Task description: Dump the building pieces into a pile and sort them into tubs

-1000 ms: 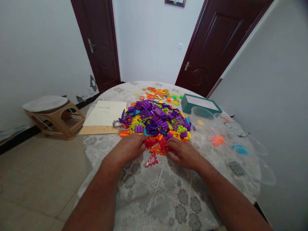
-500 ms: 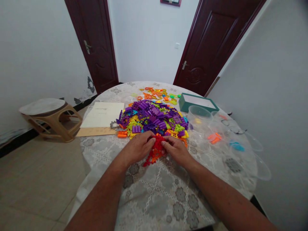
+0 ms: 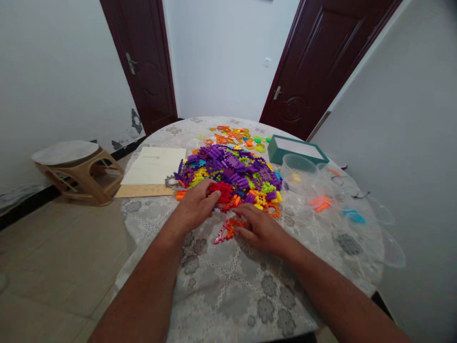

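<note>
My left hand (image 3: 198, 205) pinches a red toothed plastic piece (image 3: 222, 191) between thumb and fingers, at the near edge of a heap of mostly purple pieces (image 3: 232, 164). To its right is my right hand (image 3: 259, 226), thumb and fingers apart, beside an orange piece (image 3: 232, 227) on the cloth. A pinkish-red triangular frame (image 3: 221, 233) lies against that orange piece. Other red and orange pieces sit just behind my right fingertips.
Clear plastic tubs (image 3: 298, 174) stand on the right, with an orange piece (image 3: 321, 203) and a blue piece (image 3: 354, 216) among them. A green box (image 3: 296, 151) is behind them. Cream paper (image 3: 153, 166) lies at the left, and a stool (image 3: 78, 171) stands beyond the table.
My hands have moved apart. The left went up and left with the red piece, while the right opened beside the orange one. The view has tilted slightly.
</note>
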`<act>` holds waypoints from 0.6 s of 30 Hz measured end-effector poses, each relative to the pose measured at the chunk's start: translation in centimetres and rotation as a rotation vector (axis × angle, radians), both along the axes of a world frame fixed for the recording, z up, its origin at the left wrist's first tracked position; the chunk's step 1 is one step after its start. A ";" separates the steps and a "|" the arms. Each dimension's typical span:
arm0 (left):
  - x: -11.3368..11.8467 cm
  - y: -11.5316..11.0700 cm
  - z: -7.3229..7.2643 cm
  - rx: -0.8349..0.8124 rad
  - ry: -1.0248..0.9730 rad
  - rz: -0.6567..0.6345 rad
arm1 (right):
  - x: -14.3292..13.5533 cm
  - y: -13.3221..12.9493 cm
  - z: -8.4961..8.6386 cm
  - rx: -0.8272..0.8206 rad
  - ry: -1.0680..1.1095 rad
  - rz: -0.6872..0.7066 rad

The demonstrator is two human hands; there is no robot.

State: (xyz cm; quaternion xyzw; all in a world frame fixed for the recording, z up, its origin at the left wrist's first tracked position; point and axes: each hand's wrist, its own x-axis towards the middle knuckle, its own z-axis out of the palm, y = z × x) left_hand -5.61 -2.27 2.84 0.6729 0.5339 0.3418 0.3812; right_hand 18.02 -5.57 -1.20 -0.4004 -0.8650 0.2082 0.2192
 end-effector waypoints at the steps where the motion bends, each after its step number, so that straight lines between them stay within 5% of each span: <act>1: -0.1 0.1 0.0 -0.043 -0.062 -0.003 | -0.2 -0.2 0.1 0.000 -0.068 0.023; 5: 0.1 0.1 -0.2 -0.082 -0.170 0.009 | -0.7 -0.5 0.1 -0.034 -0.145 0.032; 12: 0.3 -0.1 0.7 -0.089 -0.076 0.032 | 0.5 0.5 0.8 -0.052 0.025 0.084; 18: 0.5 0.0 0.9 -0.096 -0.051 0.020 | 1.3 1.4 1.3 -0.234 0.425 -0.168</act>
